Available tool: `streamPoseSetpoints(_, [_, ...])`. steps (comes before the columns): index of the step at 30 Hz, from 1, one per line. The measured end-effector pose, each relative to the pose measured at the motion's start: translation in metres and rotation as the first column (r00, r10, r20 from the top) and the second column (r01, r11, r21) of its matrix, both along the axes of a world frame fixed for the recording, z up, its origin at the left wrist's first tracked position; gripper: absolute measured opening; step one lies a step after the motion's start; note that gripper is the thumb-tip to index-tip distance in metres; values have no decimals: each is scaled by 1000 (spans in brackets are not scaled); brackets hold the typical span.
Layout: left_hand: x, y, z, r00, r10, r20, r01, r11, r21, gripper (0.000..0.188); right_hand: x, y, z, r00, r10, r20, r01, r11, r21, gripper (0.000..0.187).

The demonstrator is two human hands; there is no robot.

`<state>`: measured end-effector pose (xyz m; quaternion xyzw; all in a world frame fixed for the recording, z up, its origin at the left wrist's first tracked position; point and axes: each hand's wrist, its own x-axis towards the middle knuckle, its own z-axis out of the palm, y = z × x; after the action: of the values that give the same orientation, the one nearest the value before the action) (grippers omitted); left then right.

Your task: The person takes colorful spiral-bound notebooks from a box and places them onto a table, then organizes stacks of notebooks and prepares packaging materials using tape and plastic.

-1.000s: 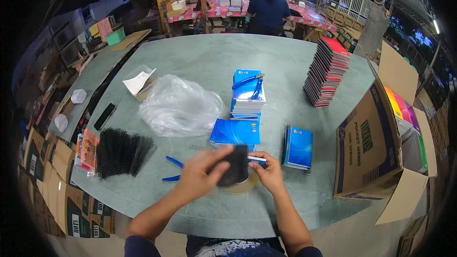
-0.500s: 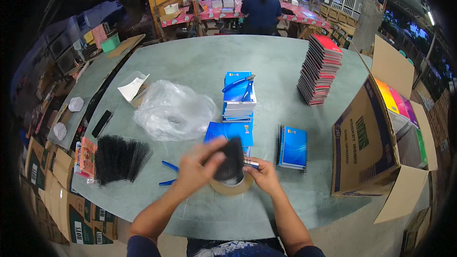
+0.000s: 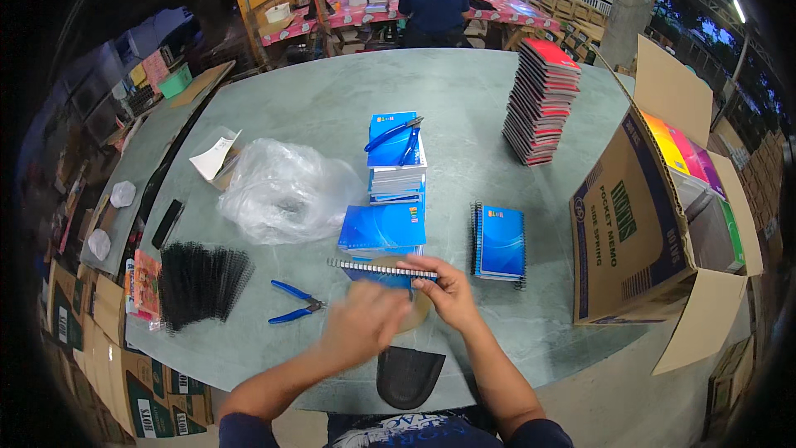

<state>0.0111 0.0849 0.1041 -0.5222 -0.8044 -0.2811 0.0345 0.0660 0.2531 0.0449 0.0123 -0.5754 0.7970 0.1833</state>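
The right hand (image 3: 448,289) has its grip closed, fingers curled over a blue spiral-bound notebook with a wire spine (image 3: 383,269), held just above the grey-green surface (image 3: 332,108); the left hand (image 3: 363,323) is blurred beside it at eight o'clock, and whether its grip is closed I cannot tell; a black curved cover sheet (image 3: 408,375) lies at six o'clock by the near edge; blue-handled pliers (image 3: 295,302) rest at nine o'clock; a bundle of black wire spines (image 3: 199,282) lies further left; a small blue notebook stack (image 3: 501,244) sits at two o'clock
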Motion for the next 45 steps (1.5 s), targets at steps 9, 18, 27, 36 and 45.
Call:
streamPoseSetpoints(9, [-43,39,24,991,-129,-22,126,985,-114,24,3,5,-12,968,-134,211,59,943,327,13])
streamPoseSetpoints(18, [-38,54,5,945,-306,117,303,952,48,24,6,12,-24,963,-126,238,24,921,390,13])
streamPoseSetpoints(27, [-39,53,4,935,-341,100,336,940,65,17,7,12,-20,967,-128,220,31,916,400,20])
streamPoseSetpoints(36, [-37,50,-2,945,-313,98,303,947,104,15,10,0,0,942,-243,231,83,836,542,12])
streamPoseSetpoints(45, [-29,47,30,972,-220,76,197,952,235,23,33,22,16,900,-422,-112,387,652,652,38])
